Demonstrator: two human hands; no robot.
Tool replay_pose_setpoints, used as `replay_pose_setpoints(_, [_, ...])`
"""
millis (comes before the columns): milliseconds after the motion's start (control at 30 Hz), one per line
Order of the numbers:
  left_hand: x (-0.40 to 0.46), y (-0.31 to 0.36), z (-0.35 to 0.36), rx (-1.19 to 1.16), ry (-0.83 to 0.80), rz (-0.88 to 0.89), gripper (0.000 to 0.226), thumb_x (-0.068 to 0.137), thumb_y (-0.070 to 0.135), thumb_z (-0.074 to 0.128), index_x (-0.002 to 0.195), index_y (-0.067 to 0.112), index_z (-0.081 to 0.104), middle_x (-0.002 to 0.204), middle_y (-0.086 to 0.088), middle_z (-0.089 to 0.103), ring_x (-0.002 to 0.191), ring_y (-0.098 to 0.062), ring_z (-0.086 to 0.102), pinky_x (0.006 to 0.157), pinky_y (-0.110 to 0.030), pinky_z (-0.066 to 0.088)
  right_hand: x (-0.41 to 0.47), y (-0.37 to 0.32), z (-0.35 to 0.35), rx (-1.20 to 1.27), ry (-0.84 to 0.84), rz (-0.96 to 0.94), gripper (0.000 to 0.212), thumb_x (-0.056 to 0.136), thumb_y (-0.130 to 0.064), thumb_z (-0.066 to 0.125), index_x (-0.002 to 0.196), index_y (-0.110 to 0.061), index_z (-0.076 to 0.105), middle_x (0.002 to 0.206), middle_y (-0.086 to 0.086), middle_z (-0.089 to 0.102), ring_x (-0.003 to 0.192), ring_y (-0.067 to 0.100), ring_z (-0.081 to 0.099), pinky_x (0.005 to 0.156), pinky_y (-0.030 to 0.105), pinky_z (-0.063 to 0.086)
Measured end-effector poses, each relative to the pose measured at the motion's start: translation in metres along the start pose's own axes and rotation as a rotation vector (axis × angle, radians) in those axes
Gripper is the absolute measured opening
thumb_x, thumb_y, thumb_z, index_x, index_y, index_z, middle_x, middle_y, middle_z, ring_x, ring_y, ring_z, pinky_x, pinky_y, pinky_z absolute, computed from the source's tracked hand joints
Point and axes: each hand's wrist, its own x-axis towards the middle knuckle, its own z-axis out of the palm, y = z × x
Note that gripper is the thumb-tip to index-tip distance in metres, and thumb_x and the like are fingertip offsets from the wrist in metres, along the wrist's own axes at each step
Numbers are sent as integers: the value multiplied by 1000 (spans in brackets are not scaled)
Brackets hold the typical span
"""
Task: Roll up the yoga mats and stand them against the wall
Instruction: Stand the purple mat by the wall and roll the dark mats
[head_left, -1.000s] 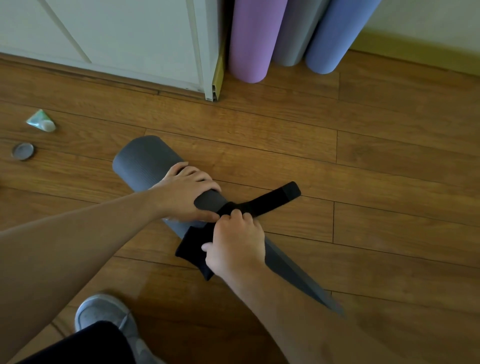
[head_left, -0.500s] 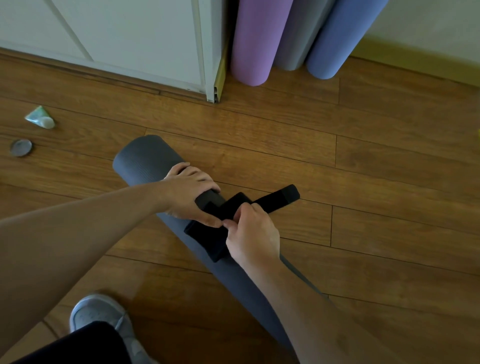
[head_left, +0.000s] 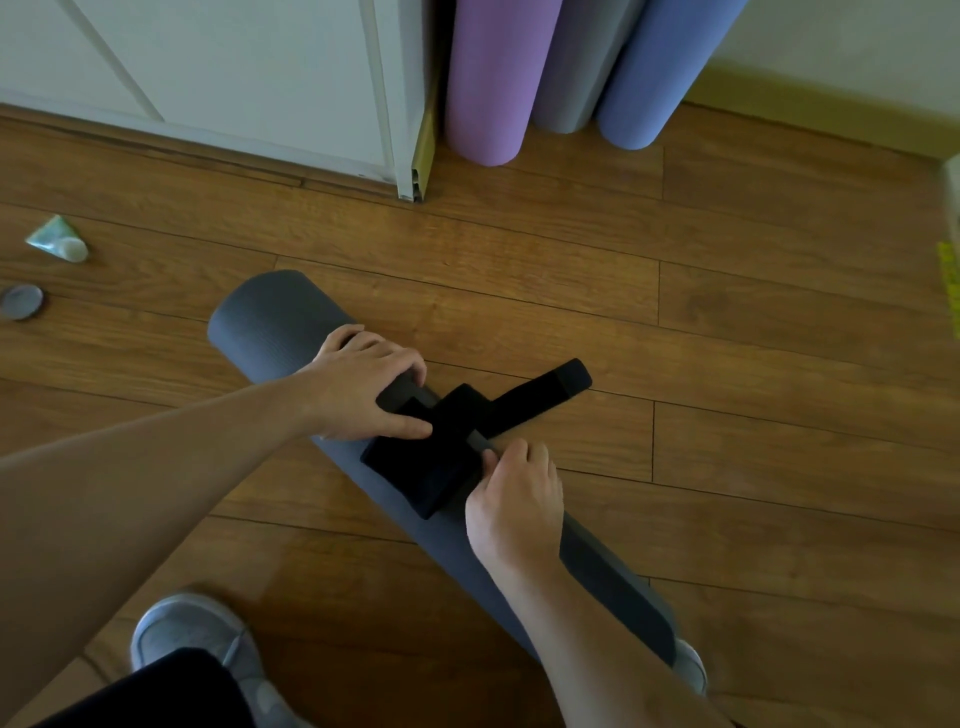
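Lying diagonally on the wooden floor (head_left: 727, 322), the rolled dark grey mat (head_left: 270, 332) runs from about ten o'clock of the picture's middle down toward five o'clock, where its near end passes behind the right forearm. A black strap (head_left: 441, 457) is wrapped over the roll's middle, with one loose tail (head_left: 540, 400) lying out on the floor toward two o'clock. The left hand (head_left: 363, 384) rests on top of the roll just at the ten o'clock side of the strap, fingers spread and fairly straight, the thumb pressing the strap's edge down against the mat. The right hand (head_left: 514, 499) sits at the strap's four o'clock side, fingers curled, pinching the strap's edge where it crosses the roll. So the mat lies under both hands, with the strap between them. At twelve o'clock three rolled mats stand upright against the wall: a purple mat (head_left: 493, 83), a light grey mat (head_left: 566, 78) behind it, and a blue mat (head_left: 660, 78), touching one another. Just at their nine o'clock side is a white cabinet (head_left: 234, 78). Far out at nine o'clock a small green tube (head_left: 57, 244) and a round grey cap (head_left: 21, 302) lie on the floor, near each other. At seven o'clock a grey shoe (head_left: 192, 634) stands on the boards.
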Motion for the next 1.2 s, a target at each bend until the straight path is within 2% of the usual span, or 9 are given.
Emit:
replay_pose_setpoints(200, [-3,13,2,-20,12,-128,55,84,86,51,115,42,40,120,18,49,134,-18,39,125,-45,15,45,-2,-23,-46,-270,88,27,111,-42,45,115,-18,57,96,-4,55,81,15,53,66,31,41])
replay_pose_setpoints(300, [-6,18,3,-26,12,-157,54,85,85,50,116,41,41,125,17,52,135,-19,40,125,-46,15,51,2,-22,-9,-303,82,29,110,-44,49,115,-18,60,102,-2,58,87,18,58,71,35,49])
replay_pose_setpoints(400, [-11,17,7,-11,30,-160,54,84,87,46,113,42,40,125,19,51,136,-17,39,125,-45,13,42,2,-20,62,-194,-8,16,107,-34,55,115,-21,59,111,-1,57,99,20,59,84,38,55])
replay_pose_setpoints(500, [-12,18,8,30,30,-155,57,81,91,36,111,43,38,124,18,51,135,-17,41,126,-45,13,31,-11,-20,222,-53,-185,10,106,-30,53,115,-27,56,114,-5,53,102,15,54,87,35,55])
replay_pose_setpoints(600, [-14,16,11,39,31,-156,69,72,98,21,110,43,38,121,18,49,132,-16,43,127,-46,14,27,-26,-17,266,-282,-208,38,107,-53,41,136,-35,57,131,-6,53,120,18,51,103,44,50])
replay_pose_setpoints(733, [-18,13,13,10,24,-147,79,64,104,12,110,45,38,127,18,50,132,-15,41,126,-47,13,34,-26,-22,171,-440,-129,63,93,-75,42,134,-31,60,130,-2,54,126,25,49,107,52,47])
replay_pose_setpoints(900, [-14,18,5,-20,-42,-163,58,76,89,52,115,47,42,127,21,43,132,-17,35,122,-46,15,49,-30,-18,-77,-636,-111,95,71,-68,82,149,-29,43,139,2,49,127,32,54,102,53,53])
replay_pose_setpoints(1067, [-13,20,-12,131,-327,-121,96,61,93,68,143,51,39,126,18,26,126,-15,23,118,-41,23,54,-44,-9,-201,-884,-46,137,59,-64,96,164,-23,16,157,13,36,140,40,47,109,56,49])
replay_pose_setpoints(1200, [-7,30,-20,190,-461,-101,110,51,92,77,143,45,41,130,14,27,126,-17,25,115,-40,30,50,-43,-6,-223,-886,-70,135,56,-64,97,158,-22,20,148,13,44,132,38,52,104,54,52])
